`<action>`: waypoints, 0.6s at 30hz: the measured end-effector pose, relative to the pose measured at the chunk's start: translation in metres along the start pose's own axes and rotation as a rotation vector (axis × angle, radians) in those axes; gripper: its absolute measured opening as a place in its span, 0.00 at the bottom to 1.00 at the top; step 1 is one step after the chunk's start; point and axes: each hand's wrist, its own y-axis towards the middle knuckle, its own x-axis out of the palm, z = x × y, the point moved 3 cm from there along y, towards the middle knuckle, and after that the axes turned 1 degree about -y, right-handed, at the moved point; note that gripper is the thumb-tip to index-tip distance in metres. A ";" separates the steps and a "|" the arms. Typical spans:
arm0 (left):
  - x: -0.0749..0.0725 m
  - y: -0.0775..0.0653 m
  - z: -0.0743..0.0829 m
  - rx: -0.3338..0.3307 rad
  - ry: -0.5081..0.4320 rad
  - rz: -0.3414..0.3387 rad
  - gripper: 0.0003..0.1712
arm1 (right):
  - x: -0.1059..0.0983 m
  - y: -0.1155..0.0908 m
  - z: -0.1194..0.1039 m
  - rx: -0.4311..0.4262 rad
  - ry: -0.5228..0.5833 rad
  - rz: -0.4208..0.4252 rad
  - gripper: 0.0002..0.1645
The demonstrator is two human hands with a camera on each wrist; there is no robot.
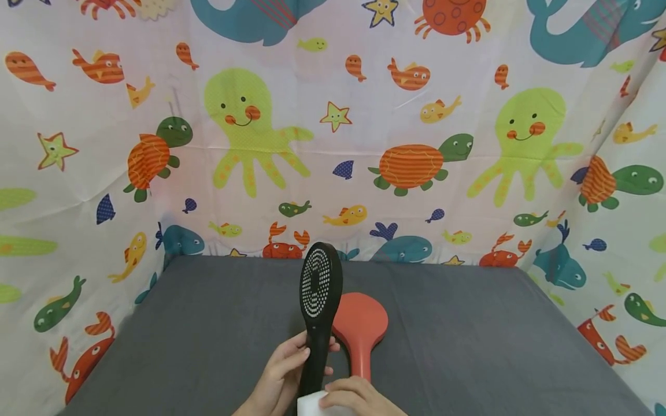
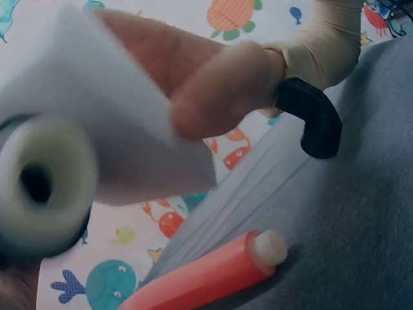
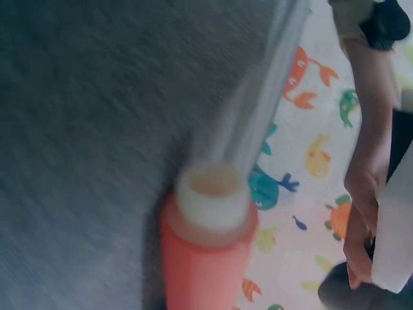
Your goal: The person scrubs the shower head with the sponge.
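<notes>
My left hand [image 1: 278,372] holds a black handheld shower head [image 1: 322,283] upright by its handle, the spray face with its pale nozzles turned to the left. My right hand [image 1: 359,396] pinches a white sponge [image 1: 311,404] at the lower part of that handle. In the left wrist view the sponge [image 2: 116,123] lies along the handle beside its pale hollow end [image 2: 71,161]. A coral-red shower head [image 1: 361,318] lies on the grey cloth just right of the black one. Its pale connector end [image 3: 213,200] shows in the right wrist view.
Grey cloth [image 1: 208,323] covers the table. A white curtain [image 1: 322,133] printed with sea animals hangs behind it and along both sides.
</notes>
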 end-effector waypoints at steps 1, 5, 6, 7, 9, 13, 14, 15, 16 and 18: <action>0.000 0.000 0.000 -0.003 -0.007 0.003 0.22 | 0.003 -0.001 -0.001 0.019 0.008 -0.013 0.20; 0.001 0.000 -0.003 -0.044 0.060 0.055 0.21 | 0.010 -0.003 -0.001 -0.005 -0.076 -0.004 0.20; 0.001 0.000 -0.004 -0.053 0.083 0.067 0.20 | 0.009 -0.002 0.000 -0.037 -0.110 0.006 0.21; 0.001 0.000 -0.005 -0.055 0.100 0.072 0.19 | 0.007 0.000 0.001 -0.070 -0.143 0.019 0.21; 0.000 0.000 -0.006 -0.037 0.115 0.068 0.18 | 0.003 0.004 0.004 -0.118 -0.194 0.052 0.23; -0.001 0.000 -0.007 0.032 0.122 0.047 0.18 | -0.007 0.014 0.006 -0.188 -0.323 0.175 0.22; -0.001 0.000 -0.007 0.047 0.121 0.040 0.19 | -0.010 0.017 0.006 -0.177 -0.339 0.214 0.21; -0.001 0.000 -0.007 0.064 0.115 0.034 0.20 | -0.013 0.020 0.006 -0.163 -0.354 0.257 0.19; 0.000 -0.001 -0.008 0.082 0.109 0.024 0.22 | -0.016 0.024 0.006 -0.158 -0.366 0.303 0.17; 0.001 -0.001 -0.008 0.106 0.088 0.003 0.24 | -0.023 0.031 0.008 -0.144 -0.385 0.386 0.16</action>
